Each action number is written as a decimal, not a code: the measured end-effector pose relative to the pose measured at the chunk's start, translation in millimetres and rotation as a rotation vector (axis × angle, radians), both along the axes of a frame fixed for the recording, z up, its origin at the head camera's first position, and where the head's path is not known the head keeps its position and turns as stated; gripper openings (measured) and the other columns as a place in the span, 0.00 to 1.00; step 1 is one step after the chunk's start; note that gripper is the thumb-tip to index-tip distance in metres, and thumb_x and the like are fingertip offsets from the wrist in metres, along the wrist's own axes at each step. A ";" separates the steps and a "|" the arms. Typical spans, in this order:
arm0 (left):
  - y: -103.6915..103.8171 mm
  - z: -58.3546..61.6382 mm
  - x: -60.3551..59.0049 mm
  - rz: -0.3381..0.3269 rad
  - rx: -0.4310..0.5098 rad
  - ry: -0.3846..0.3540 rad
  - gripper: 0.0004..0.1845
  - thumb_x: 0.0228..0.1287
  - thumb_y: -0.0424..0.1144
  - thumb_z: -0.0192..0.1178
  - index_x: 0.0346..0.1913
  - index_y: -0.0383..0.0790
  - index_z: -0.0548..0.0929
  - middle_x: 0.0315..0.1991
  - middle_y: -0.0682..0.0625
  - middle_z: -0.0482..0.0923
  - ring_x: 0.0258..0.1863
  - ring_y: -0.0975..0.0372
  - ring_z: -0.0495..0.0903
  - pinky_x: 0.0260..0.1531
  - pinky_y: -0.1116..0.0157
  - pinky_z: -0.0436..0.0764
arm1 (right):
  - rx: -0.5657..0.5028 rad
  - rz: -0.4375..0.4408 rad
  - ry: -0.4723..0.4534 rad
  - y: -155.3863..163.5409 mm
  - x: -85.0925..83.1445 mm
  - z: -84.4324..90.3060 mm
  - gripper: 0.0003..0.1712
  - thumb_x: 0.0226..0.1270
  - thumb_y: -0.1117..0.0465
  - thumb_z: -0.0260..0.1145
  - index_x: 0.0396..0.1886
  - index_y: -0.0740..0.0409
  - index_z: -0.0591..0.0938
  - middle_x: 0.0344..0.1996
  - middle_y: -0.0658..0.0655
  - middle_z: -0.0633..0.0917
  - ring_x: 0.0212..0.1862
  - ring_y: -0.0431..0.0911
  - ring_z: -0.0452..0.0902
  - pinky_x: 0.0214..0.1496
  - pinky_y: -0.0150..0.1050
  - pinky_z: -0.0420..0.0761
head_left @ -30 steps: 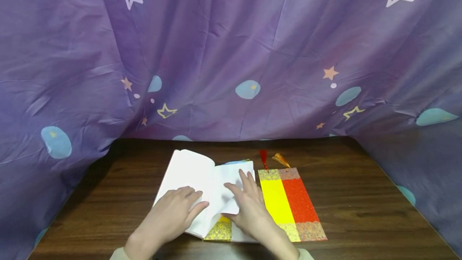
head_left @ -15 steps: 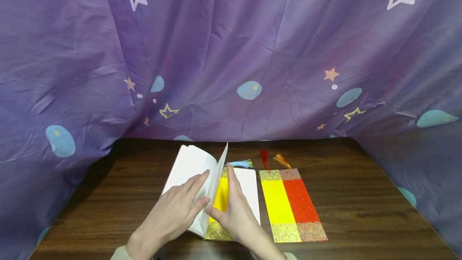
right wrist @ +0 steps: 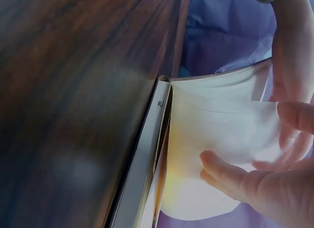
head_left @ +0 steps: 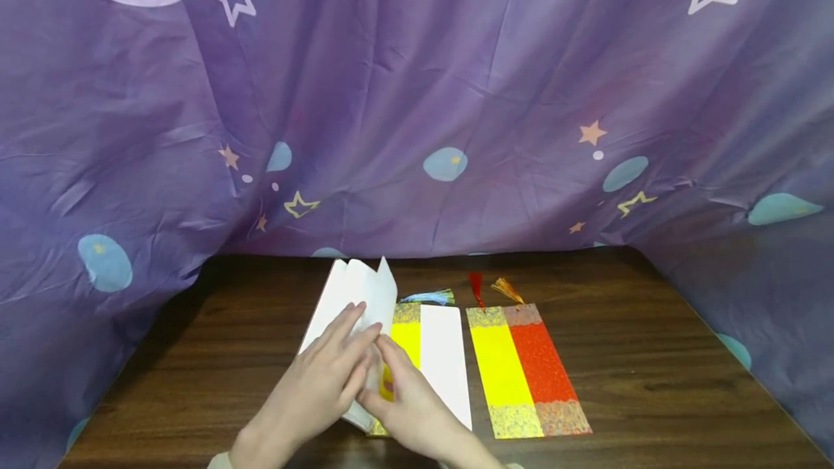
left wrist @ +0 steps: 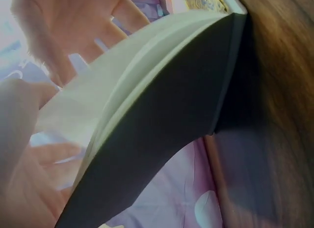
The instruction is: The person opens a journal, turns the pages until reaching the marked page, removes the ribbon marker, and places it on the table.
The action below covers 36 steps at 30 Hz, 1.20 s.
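Observation:
A notebook (head_left: 352,286) lies spread on the table, its left pages and cover lifted and curving upward. Over those pages rests my left hand (head_left: 306,389); in the left wrist view its thumb lies on one side of the sheets and its fingers on the other, so it holds them. My right hand (head_left: 420,411) touches the turned sheets near the gutter with extended fingers, palm toward the paper in the left wrist view. A yellow bookmark (head_left: 408,339) with patterned ends and a blue tassel (head_left: 428,297) lies on the right page (head_left: 446,357).
To the notebook's right lie a yellow bookmark (head_left: 500,364) with a red tassel and a red bookmark (head_left: 541,357) with an orange tassel, side by side. Purple patterned cloth (head_left: 417,93) hangs behind the brown wooden table (head_left: 651,382).
The loose sheets have swung from the right side over to the left, uncovering the bookmark and the white right page. My right hand has moved left, close against my left hand.

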<state>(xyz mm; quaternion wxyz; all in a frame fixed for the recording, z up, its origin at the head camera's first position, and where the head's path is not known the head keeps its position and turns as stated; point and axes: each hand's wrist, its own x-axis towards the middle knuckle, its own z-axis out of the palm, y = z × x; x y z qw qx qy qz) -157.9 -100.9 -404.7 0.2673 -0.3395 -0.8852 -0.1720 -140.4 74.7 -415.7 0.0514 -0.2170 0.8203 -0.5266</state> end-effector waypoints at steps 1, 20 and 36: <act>-0.1 0.0 0.3 0.005 -0.011 0.014 0.21 0.62 0.36 0.61 0.59 0.40 0.80 0.68 0.37 0.67 0.67 0.48 0.66 0.59 0.49 0.73 | 0.019 0.010 0.008 -0.5 0.7 0.0 0.42 0.68 0.54 0.65 0.77 0.53 0.57 0.75 0.56 0.57 0.73 0.52 0.55 0.66 0.55 0.68; -6.3 -1.7 8.2 0.203 -0.313 -0.132 0.17 0.62 0.39 0.64 0.54 0.44 0.84 0.60 0.39 0.76 0.64 0.42 0.69 0.62 0.37 0.63 | 0.258 0.201 0.060 4.2 1.3 -5.5 0.22 0.70 0.51 0.63 0.62 0.45 0.77 0.64 0.45 0.75 0.64 0.42 0.69 0.67 0.48 0.69; -9.1 -7.0 9.4 0.246 -0.297 -0.232 0.19 0.63 0.42 0.63 0.55 0.40 0.82 0.60 0.36 0.75 0.61 0.41 0.71 0.58 0.39 0.69 | 0.059 -0.093 0.137 35.8 -22.0 -1.2 0.11 0.66 0.66 0.63 0.47 0.57 0.84 0.46 0.53 0.86 0.44 0.42 0.81 0.42 0.36 0.82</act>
